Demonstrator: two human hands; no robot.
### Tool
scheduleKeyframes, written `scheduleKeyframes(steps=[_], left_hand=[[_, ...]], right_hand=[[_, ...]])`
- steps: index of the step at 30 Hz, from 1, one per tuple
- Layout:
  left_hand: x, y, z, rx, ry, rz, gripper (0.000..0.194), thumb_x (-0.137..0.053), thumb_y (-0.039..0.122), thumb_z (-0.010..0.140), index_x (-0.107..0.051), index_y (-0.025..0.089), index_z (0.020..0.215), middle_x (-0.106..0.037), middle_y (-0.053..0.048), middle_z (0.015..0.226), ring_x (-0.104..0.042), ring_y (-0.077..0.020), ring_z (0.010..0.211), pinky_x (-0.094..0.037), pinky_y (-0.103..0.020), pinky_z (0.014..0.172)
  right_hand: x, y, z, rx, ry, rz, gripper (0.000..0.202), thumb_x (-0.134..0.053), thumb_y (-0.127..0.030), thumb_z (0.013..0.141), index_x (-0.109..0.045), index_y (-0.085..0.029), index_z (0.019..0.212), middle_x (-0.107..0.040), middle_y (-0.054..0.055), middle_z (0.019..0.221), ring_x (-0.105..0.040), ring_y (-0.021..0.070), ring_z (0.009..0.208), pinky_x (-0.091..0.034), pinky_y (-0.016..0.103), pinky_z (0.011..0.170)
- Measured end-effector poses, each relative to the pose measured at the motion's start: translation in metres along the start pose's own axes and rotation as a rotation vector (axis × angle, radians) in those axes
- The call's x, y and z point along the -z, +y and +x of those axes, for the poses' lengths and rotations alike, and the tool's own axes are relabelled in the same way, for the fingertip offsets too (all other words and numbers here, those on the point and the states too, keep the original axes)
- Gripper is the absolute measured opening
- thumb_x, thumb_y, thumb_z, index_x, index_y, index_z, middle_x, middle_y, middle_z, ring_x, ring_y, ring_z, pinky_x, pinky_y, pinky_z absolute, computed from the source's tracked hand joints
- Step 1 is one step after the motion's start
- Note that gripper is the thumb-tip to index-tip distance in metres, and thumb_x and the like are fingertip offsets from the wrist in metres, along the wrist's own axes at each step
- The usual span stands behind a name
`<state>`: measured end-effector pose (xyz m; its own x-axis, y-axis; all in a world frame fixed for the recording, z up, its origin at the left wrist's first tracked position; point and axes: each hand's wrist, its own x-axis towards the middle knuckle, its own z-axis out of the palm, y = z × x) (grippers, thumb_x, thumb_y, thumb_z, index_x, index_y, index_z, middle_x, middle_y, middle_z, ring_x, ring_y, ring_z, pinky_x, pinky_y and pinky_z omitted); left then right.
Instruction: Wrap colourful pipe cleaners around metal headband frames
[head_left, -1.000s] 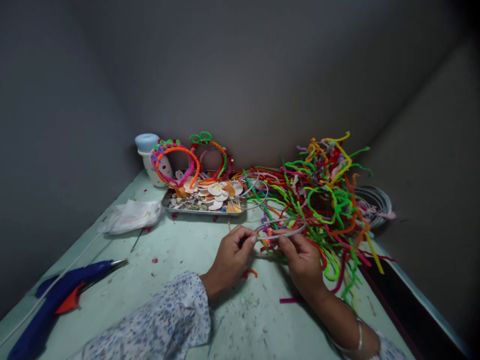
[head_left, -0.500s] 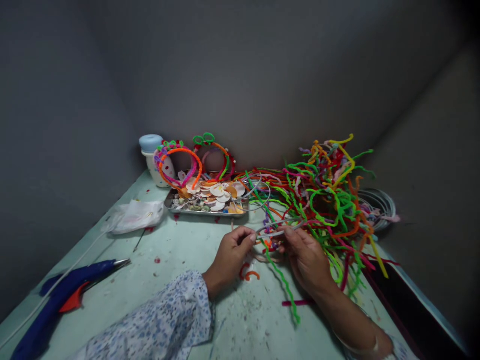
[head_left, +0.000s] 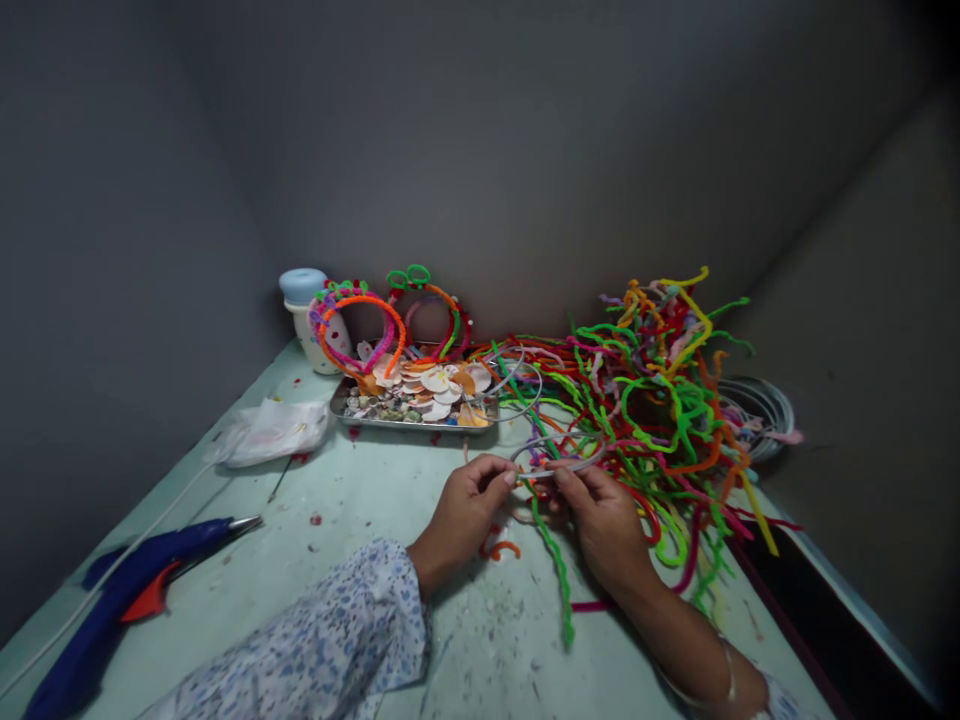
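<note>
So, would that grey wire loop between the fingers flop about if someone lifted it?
Probably not: pinched at its near edge, the grey wire loop shows no clear sag, so it seems springy rather than limp. It's thin, so likely light too.

Metal tray (head_left: pixel 420 427), shiny, toward desk's (head_left: pixel 360 530) back edge. Pipe cleaners (head_left: pixel 679 410): fuzzy, matt. Glue gun (head_left: pixel 124 590): smooth plastic.

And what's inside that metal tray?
The metal tray holds heaped white and orange shell-like pieces, with small pebble-like bits towards the front. Whatever lies under the heap is covered, and fuzzy headbands hide part of its back.
</note>
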<state>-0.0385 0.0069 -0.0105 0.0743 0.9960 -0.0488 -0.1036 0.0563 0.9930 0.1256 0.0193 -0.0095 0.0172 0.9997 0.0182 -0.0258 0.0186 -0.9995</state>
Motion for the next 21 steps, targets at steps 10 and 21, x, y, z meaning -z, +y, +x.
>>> scheduleKeyframes(steps=[10, 21], left_hand=[[-0.0002, 0.0003, -0.0011, 0.023, -0.076, -0.030, 0.032, -0.061, 0.045, 0.081, -0.061, 0.013, 0.086, -0.055, 0.001, 0.064, -0.046, -0.0090, 0.054, -0.036, -0.020, 0.049], [0.0013, -0.0083, 0.0002, -0.004, -0.096, 0.025, 0.029, -0.055, 0.044, 0.086, -0.057, 0.015, 0.084, -0.047, 0.004, 0.062, -0.038, -0.0089, 0.053, -0.030, -0.020, 0.049]], right_hand=[[0.0014, 0.0049, 0.0016, 0.007, -0.011, 0.014, 0.038, -0.072, -0.054, 0.074, -0.073, -0.018, 0.087, -0.071, 0.004, 0.069, -0.060, 0.0168, 0.055, -0.050, 0.027, 0.051], [0.0013, 0.0065, 0.0017, -0.010, -0.040, 0.032, 0.039, -0.072, -0.055, 0.073, -0.071, -0.019, 0.088, -0.072, 0.004, 0.067, -0.063, 0.0202, 0.058, -0.050, 0.029, 0.052]])
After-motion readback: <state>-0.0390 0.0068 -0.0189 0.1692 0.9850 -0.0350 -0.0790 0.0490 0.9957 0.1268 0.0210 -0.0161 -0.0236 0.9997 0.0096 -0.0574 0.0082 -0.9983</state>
